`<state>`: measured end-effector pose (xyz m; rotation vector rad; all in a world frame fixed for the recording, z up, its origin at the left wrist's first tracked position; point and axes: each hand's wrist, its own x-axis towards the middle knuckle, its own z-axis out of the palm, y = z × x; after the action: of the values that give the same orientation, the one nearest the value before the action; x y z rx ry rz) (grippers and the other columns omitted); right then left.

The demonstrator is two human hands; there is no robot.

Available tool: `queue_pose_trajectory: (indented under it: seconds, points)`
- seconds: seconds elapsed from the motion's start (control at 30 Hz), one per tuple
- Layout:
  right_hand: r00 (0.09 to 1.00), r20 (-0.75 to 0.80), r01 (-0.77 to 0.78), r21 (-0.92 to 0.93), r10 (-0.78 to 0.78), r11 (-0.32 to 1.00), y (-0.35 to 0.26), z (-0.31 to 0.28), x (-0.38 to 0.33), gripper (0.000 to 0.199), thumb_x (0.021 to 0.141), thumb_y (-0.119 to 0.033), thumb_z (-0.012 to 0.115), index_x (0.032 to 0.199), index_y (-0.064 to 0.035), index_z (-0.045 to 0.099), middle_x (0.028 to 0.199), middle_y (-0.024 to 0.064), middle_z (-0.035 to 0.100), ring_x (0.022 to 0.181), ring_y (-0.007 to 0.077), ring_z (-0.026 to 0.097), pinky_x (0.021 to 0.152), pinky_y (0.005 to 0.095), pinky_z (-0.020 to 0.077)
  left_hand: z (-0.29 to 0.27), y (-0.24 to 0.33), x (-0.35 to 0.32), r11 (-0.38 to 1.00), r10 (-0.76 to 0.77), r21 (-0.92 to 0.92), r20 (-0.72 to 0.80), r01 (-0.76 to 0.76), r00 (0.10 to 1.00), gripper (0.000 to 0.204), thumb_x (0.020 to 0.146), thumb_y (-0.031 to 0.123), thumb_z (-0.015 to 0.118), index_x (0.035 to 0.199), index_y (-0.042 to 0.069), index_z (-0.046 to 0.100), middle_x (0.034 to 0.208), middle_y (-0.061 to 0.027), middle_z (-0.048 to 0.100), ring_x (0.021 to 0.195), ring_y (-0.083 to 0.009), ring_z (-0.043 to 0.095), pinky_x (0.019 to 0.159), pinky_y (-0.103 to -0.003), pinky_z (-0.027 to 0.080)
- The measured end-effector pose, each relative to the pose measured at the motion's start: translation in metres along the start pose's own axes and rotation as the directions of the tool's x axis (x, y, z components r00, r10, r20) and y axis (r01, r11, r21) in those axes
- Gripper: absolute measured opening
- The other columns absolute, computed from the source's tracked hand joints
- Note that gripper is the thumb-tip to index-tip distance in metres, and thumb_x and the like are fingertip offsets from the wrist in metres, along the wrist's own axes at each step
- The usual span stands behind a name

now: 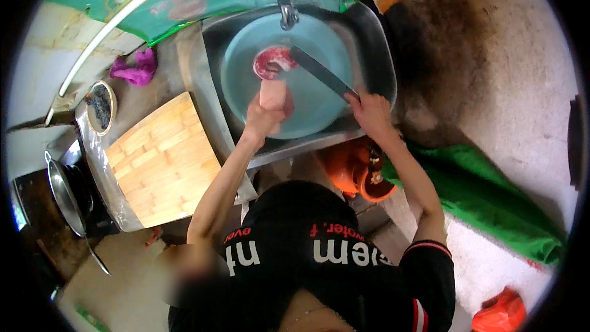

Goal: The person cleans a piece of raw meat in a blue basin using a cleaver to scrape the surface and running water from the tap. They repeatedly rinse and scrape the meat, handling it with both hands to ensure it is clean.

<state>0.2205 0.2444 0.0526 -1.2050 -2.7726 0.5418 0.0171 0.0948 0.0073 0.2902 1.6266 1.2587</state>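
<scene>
1. Sink (375, 43) of grey steel filled the far middle of your view, and you stood at its near edge; a tap (287, 12) hung over its far side.
2. Cutting board (161, 160) of pale wood lay bare on the counter to the left of the sink, well apart from both of your hands.
3. Basin (319, 43), round and light blue, sat inside the sink under the tap; it held the meat and what looked like shallow water, though I cannot tell for sure.
4. Wok (61, 193) of metal rested at the far left beyond the board, and a small round dish (100, 107) with something dark in it stood just past the board's far corner, near a purple cloth (136, 69).
5. Knife (319, 71) with a long dark blade reached from your right hand (370, 110) toward the meat; your fingers were clenched around its handle at the basin's right rim.
6. Meat (273, 61), a red and white piece, lay in the basin's far left part, with your left hand (268, 110) gripping a pale end of it, fingers wrapped tight.
7. You seemed to be trimming or scraping the piece over the basin; the next move would call for steadying the meat firmly and keeping your left fingers clear of the blade.
</scene>
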Motion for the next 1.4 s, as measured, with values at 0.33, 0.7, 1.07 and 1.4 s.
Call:
queue_pose_trajectory:
  seconds: [0.33,0.7,1.07,1.4]
  points:
    - [0.996,0.002,0.092,-0.139,-0.092,0.986,-0.008,0.001,-0.011,0.025,0.087,-0.026,0.062,0.079,-0.0053,0.051,0.064,0.0153,0.061,0.061,0.0388,0.061,0.052,0.0478,0.0475,-0.007,-0.009,0.003,0.950,-0.221,-0.190,0.145,0.247,0.964,0.038,0.069,-0.002,0.066,0.106,0.001,0.056,0.090,-0.0074,0.061,0.077,-0.0191,0.061,0.064,-0.033,0.052]
    - [0.985,-0.053,0.156,-0.102,-0.162,0.982,-0.002,-0.004,-0.003,0.028,0.084,-0.027,0.066,0.074,-0.0064,0.051,0.062,0.0150,0.057,0.060,0.0377,0.059,0.052,0.0473,0.0449,0.000,0.001,-0.002,0.981,-0.164,-0.088,0.088,0.172,0.982,0.046,0.069,-0.001,0.062,0.114,0.003,0.054,0.094,-0.0070,0.062,0.079,-0.0176,0.061,0.064,-0.031,0.051]
    - [0.991,0.024,0.130,-0.028,-0.129,0.991,-0.011,-0.015,-0.007,0.027,0.088,-0.030,0.062,0.080,-0.0058,0.055,0.064,0.0163,0.060,0.061,0.0379,0.060,0.054,0.0466,0.0463,-0.001,-0.009,-0.007,0.999,-0.005,0.033,0.108,0.001,0.994,0.061,0.067,0.001,0.065,0.126,0.009,0.052,0.104,-0.0034,0.062,0.091,-0.0150,0.060,0.074,-0.028,0.049]
    - [0.997,-0.014,0.082,0.185,-0.081,0.979,-0.036,-0.042,-0.011,0.029,0.090,-0.028,0.062,0.078,-0.0026,0.053,0.060,0.0180,0.057,0.058,0.0389,0.059,0.052,0.0428,0.0430,-0.016,0.026,-0.032,0.894,-0.009,-0.429,0.270,0.128,0.963,0.063,0.074,0.012,0.077,0.129,0.007,0.048,0.112,-0.0063,0.062,0.102,-0.0146,0.059,0.087,-0.031,0.049]
